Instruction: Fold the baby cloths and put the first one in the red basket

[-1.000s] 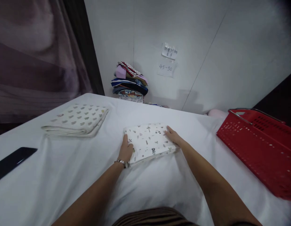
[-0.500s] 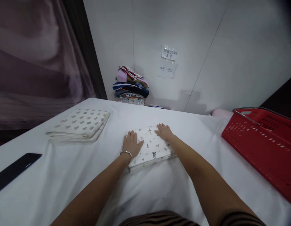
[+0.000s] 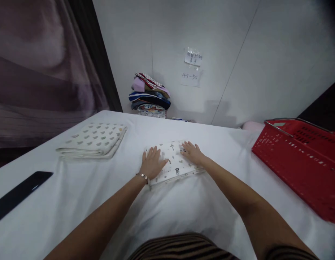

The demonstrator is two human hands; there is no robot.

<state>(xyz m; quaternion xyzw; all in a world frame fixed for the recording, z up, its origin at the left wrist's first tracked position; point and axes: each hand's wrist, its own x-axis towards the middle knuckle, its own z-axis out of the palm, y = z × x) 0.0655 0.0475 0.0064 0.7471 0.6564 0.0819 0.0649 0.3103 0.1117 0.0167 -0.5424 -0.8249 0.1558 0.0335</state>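
A folded white cloth (image 3: 175, 164) with small grey prints lies flat in front of me on the white-covered table (image 3: 113, 195). On its left part rests my left hand (image 3: 152, 163), fingers spread, with a bracelet at the wrist. My right hand (image 3: 193, 153) lies on the upper right part of the same cloth, fingers stretched out. Neither hand grips anything. To the left is another folded cloth (image 3: 95, 141), cream with rows of grey shapes, apart from both hands.
At the right edge stands a red plastic basket (image 3: 294, 166) with metal handles. A dark flat phone-like object (image 3: 21, 195) lies at the left. Behind the table rises a stack of folded fabrics (image 3: 150, 95) against the wall, below taped paper notes (image 3: 191, 76).
Both hands have shifted slightly on the cloth, the left one a little inward and its fingers more apart. The whole view has moved slightly.
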